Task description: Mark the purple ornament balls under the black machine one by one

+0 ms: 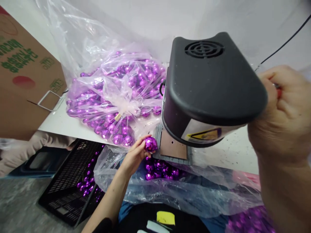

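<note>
Between the fingertips of my left hand (136, 155) is a shiny purple faceted ball ornament (151, 144). It is beside the left edge of a brown metal base plate (173, 147) with a small hole, under a black-housed bench machine (213, 87). My right hand (283, 110) is closed in a fist at the machine's right side, around a handle that is mostly hidden; a bit of red shows between the fingers. More purple ball ornaments (157, 168) lie in clear plastic over my lap, just below the plate.
A big clear bag of purple balls (116, 97) covers the table's left part. Further left stands a cardboard box (26, 74). A black plastic crate (65, 191) with purple balls is on the floor. Another person's leg (36, 147) shows behind it. A cable (286, 43) runs at upper right.
</note>
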Available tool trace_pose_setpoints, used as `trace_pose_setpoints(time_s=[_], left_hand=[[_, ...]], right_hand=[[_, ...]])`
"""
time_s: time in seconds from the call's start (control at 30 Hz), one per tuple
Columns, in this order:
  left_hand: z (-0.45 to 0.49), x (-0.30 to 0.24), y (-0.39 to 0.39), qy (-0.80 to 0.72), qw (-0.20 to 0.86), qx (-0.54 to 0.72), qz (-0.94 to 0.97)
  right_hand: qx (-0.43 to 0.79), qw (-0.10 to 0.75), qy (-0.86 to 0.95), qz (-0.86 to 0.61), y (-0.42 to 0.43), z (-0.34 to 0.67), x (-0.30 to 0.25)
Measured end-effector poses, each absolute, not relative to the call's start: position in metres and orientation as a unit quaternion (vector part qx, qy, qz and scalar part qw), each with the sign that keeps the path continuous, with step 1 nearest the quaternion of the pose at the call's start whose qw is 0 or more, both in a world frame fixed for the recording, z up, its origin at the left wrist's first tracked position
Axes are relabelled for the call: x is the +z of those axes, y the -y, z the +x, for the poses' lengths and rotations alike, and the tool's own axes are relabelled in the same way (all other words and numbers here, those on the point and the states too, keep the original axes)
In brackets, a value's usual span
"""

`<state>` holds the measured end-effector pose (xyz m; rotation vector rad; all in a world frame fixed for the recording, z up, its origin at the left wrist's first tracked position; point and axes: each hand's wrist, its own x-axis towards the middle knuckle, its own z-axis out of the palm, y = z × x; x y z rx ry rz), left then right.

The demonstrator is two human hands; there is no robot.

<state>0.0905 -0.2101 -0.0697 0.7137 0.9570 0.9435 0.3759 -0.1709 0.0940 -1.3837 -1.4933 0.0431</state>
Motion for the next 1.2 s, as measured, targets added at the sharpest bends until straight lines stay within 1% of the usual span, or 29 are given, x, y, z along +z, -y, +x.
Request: trace_pose_setpoints(time_s=[0.1, 0.23, 0.33, 0.5, 0.83, 0.93, 1.07, 1.2], left_hand=[[0.108, -0.072, 0.198, -0.425, 0.728, 0.397, 0.363], [0.119, -0.076, 0.185, -0.454, 0.681, 0.353, 0.453], [0.128, -0.076, 0.176, -0.468, 0.625, 0.322, 0.535], [0.141, -0.082, 0.166, -0.448, 0.513, 0.296, 0.669], [0.156, -0.086, 0.167, -0.419, 0.340, 0.255, 0.803], [0.163, -0.091, 0.167, -0.426, 0.328, 0.251, 0.805], [0.168, -0.100, 0.170, -0.431, 0.353, 0.274, 0.784], [0.169, -0.100, 0.174, -0.413, 0.386, 0.271, 0.779]], right_hand=[[0.024, 0.539, 0.623, -0.567, 0.170, 0.374, 0.092], [0.052, 0.564, 0.613, -0.551, 0.167, 0.374, 0.088], [0.068, 0.566, 0.604, -0.557, 0.166, 0.374, 0.087], [0.067, 0.554, 0.602, -0.571, 0.166, 0.373, 0.087], [0.075, 0.564, 0.597, -0.566, 0.166, 0.371, 0.088], [0.071, 0.557, 0.602, -0.567, 0.167, 0.372, 0.089], [0.074, 0.550, 0.610, -0.566, 0.168, 0.375, 0.089], [0.091, 0.562, 0.604, -0.557, 0.167, 0.375, 0.090]])
